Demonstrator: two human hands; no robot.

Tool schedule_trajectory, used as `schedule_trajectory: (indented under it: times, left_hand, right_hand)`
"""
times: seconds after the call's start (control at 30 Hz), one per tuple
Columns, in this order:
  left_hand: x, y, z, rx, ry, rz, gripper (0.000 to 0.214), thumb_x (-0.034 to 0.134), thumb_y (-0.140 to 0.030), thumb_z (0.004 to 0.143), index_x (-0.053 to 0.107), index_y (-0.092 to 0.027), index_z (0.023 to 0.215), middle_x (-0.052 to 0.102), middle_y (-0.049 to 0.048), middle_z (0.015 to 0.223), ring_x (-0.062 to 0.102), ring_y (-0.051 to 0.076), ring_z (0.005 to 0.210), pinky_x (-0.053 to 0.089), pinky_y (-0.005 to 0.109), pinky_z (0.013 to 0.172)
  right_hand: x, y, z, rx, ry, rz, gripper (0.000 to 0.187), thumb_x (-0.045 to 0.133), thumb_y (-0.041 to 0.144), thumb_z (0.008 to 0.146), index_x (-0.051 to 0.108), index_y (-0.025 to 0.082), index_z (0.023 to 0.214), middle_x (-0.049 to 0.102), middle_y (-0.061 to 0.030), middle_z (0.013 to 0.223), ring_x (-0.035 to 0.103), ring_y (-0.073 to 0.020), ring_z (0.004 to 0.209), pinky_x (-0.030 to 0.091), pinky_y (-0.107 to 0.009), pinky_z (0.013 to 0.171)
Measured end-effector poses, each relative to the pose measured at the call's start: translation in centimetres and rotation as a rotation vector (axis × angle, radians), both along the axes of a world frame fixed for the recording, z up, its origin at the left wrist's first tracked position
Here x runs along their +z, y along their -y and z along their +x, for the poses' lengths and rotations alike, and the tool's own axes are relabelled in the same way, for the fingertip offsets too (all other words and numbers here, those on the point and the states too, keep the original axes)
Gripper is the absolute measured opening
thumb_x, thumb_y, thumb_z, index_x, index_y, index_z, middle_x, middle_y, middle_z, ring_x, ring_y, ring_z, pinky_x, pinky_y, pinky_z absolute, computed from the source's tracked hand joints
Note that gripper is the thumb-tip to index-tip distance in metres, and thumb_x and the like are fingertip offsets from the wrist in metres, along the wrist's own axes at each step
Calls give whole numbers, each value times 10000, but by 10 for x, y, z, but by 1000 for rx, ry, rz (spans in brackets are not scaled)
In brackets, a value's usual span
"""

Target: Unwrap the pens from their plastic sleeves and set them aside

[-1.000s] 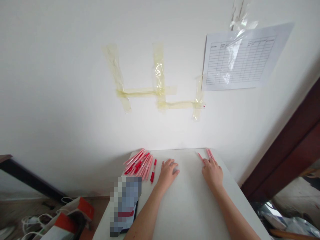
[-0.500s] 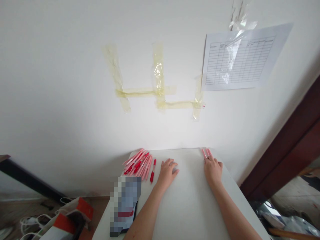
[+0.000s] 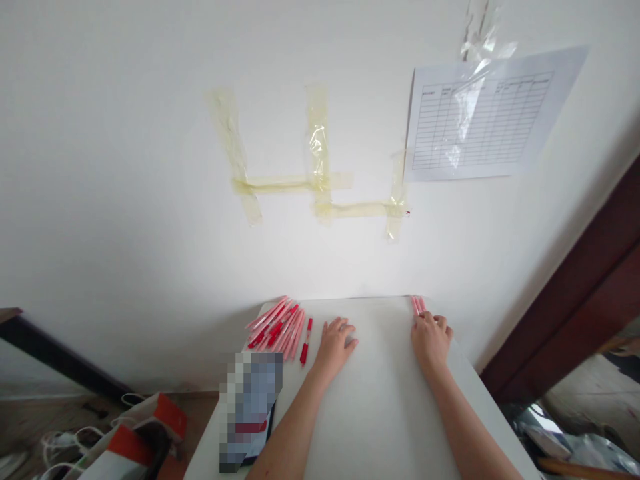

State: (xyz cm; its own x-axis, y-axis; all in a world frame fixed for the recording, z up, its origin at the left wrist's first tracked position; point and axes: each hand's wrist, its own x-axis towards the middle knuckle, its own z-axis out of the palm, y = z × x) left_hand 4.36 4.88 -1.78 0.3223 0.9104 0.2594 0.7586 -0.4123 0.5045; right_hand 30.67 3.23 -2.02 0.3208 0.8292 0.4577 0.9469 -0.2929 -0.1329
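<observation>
Taking the white table (image 3: 375, 400) as a dial, with twelve at the wall (image 3: 320, 267), we are finding a short row of pink pens (image 3: 419, 305) lying at one o'clock, tips pointing toward the wall. Our right hand (image 3: 431, 339) is covering their near ends with bent fingers; whether it is gripping or only pressing them, we cannot tell. Our left hand (image 3: 334, 343) is resting at eleven o'clock, loosely spread and holding nothing, thumb standing apart from the fingers. Just beside it, toward ten, a single red pen (image 3: 305, 343) is lying alone, and next to that a pile of pink and red pens (image 3: 280, 329) is fanning out. At nine a pixelated slab (image 3: 253, 400) is lying along the edge. Beyond twelve, yellowish tape (image 3: 317, 147) is clinging to the wall, and a printed sheet (image 3: 480, 123) is hanging higher, toward one.
</observation>
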Motion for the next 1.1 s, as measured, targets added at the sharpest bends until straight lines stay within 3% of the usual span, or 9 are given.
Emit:
schedule_trajectory:
  times: [0.3, 0.6, 0.8, 1.1]
  left_hand:
    - [2, 1, 0, 1, -7, -9, 277, 656, -242, 866, 675, -264, 1141, 577, 69, 1406, 433, 277, 1413, 216, 586, 1223]
    - [2, 1, -1, 0, -6, -12, 281, 653, -240, 867, 673, -261, 1147, 576, 71, 1406, 434, 275, 1413, 214, 586, 1224]
    - [2, 1, 0, -3, -18, 5, 281, 653, -240, 868, 672, -257, 1148, 585, 74, 1395, 442, 273, 1406, 226, 593, 1219]
    - [2, 2, -1, -3, -34, 20, 279, 646, -250, 876, 672, -263, 1153, 584, 71, 1397, 451, 265, 1400, 241, 589, 1216]
  right_hand:
    - [0, -1, 8, 9, -123, -59, 393, 384, 149, 938, 721, 232, 1124, 632, -141, 1222, 528, -286, 1033, 386, -366, 770]
    - [-6, -2, 18, -12, -117, -67, 420, 345, 133, 949, 713, 209, 1136, 627, -118, 1268, 557, -266, 1057, 400, -379, 833]
    - [-8, -1, 14, -48, -110, -43, 434, 359, 149, 949, 664, 232, 1246, 574, -97, 1395, 540, -271, 1138, 405, -372, 854]
    - [-7, 1, 14, -75, -85, 0, 401, 368, 169, 944, 645, 177, 1234, 621, -148, 1296, 593, -280, 1081, 397, -388, 854]
